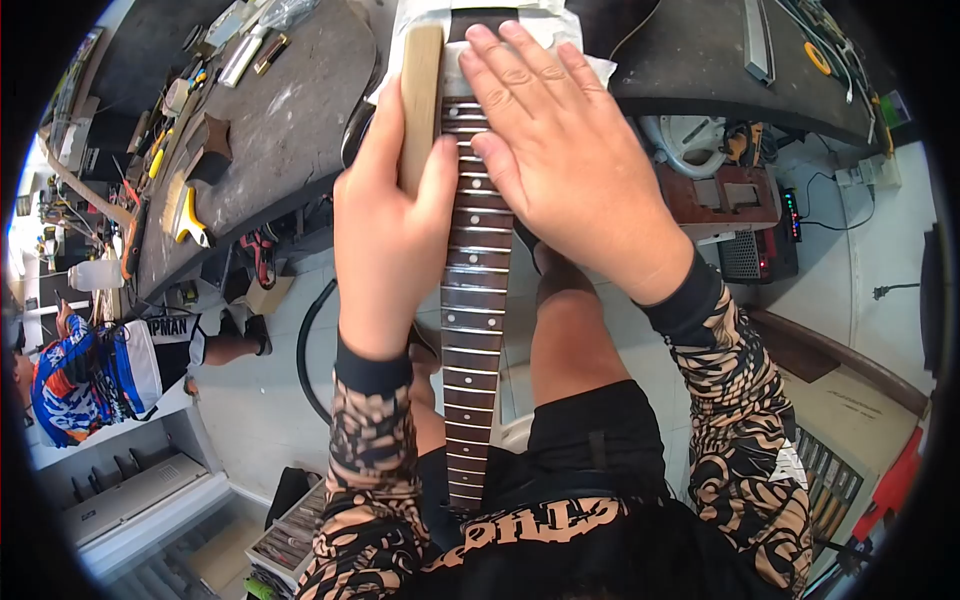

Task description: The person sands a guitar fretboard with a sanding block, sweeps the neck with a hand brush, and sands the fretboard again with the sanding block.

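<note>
A guitar neck [475, 322] with a dark fretboard, metal frets and round dot inlays runs from the bench edge down toward my lap. White masking paper [596, 72] covers the guitar body at its upper end. My left hand [390, 220] is closed around a long wooden block [422, 100], thumb on one side and fingers on the other. That block lies along the left edge of the upper fretboard. My right hand [570, 150] rests flat, fingers stretched out, over the masking paper and the upper right edge of the neck. Its palm hides part of the frets.
A dark workbench [290, 110] curves around the guitar, with a yellow-handled brush [190, 215] and scattered tools at left. A metal bar [758, 40] and yellow tape roll [817, 58] lie at right. Another person [75, 385] is at far left. A black hose [305, 350] is on the floor.
</note>
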Demonstrator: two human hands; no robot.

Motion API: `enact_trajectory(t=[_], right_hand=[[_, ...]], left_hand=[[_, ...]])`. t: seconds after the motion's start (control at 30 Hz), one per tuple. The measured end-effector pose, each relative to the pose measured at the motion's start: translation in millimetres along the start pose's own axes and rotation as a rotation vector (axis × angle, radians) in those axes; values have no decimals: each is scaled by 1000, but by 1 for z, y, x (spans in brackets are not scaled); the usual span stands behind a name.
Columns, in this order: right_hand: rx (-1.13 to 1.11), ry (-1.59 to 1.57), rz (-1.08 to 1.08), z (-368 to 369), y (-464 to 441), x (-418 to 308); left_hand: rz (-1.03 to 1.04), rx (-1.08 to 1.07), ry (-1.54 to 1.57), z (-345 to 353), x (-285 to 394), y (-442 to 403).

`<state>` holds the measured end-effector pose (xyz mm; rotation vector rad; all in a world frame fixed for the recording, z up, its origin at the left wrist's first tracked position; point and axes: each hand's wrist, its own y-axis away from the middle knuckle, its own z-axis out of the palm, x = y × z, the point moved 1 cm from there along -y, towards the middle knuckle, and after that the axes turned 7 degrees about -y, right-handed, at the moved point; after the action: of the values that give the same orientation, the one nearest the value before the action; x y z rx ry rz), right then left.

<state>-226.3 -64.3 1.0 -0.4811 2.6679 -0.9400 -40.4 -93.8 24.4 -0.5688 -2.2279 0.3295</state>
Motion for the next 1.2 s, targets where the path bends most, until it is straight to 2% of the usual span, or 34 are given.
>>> enact_trajectory(t=[0.03,0.23,0.3,0.33,0.5,0.63,0.83,0.93,1.0,1.1,1.2], right_hand=[[1,10,-1,0,0,1],[0,-7,16,-2,0,3],[-8,-4,6,0,-1,0],[-7,5,3,-1,-1,1],[-7,-18,17,-1,-2,2],[-15,25,9,-2,-2,1],[-50,-26,43,-5,-2,2],[-13,36,-1,-1,-3,2],[-15,25,-3,-2,-2,1],[-8,4,15,-2,-3,1],[-28,19,11,-1,-2,1]], left_hand=[[-8,26,147,8,-8,-5],[34,30,59,2,-4,29],[-42,-31,33,-2,7,1],[-22,-2,100,5,-4,-7],[58,46,48,0,-5,25],[-8,20,131,7,-5,-7],[69,52,72,2,2,23],[62,38,44,6,-3,-8],[32,25,61,4,-1,0],[100,64,20,1,-5,31],[25,26,22,0,5,15]])
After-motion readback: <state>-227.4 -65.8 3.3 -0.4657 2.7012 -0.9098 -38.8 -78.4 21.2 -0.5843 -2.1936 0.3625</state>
